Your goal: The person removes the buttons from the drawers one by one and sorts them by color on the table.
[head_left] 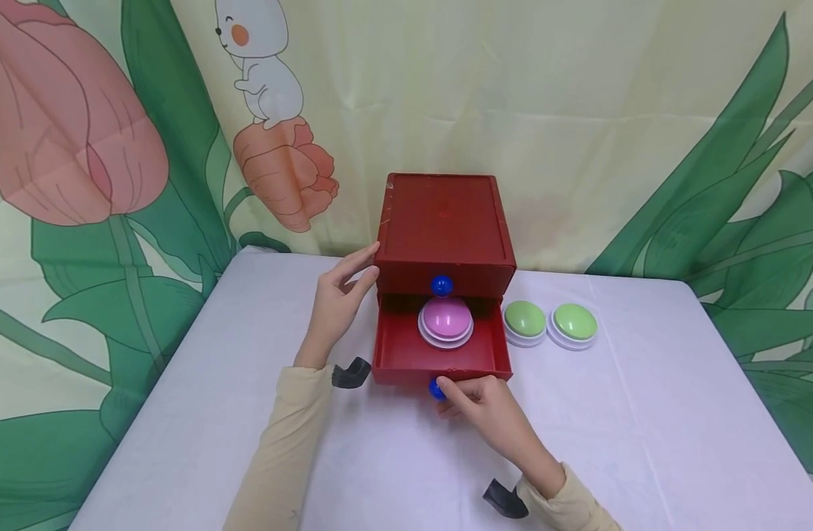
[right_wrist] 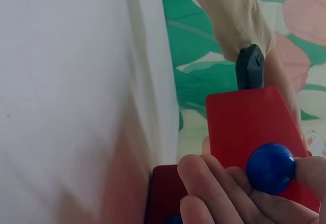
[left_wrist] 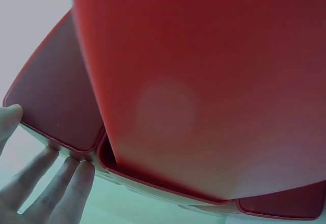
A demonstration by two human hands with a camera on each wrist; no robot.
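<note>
A red two-drawer cabinet [head_left: 446,221] stands near the back of the table, its lower drawer [head_left: 399,354] pulled out. Inside that drawer sits a pink dome-shaped button [head_left: 447,317] on a white base. My right hand [head_left: 492,417] pinches the blue round knob [right_wrist: 270,168] on the lower drawer's front, thumb on one side and fingers on the other. With fairly straight fingers, my left hand [head_left: 340,301] touches the cabinet's left side. In the left wrist view, the fingertips [left_wrist: 81,175] rest along the cabinet's edge, and a red surface fills most of the picture.
Two green dome buttons on white bases, one nearer [head_left: 525,321] and one farther right [head_left: 575,323], stand right of the drawer. Another blue knob [head_left: 442,285] is on the upper drawer. A printed curtain [head_left: 545,133] hangs behind the white-covered table [head_left: 645,413].
</note>
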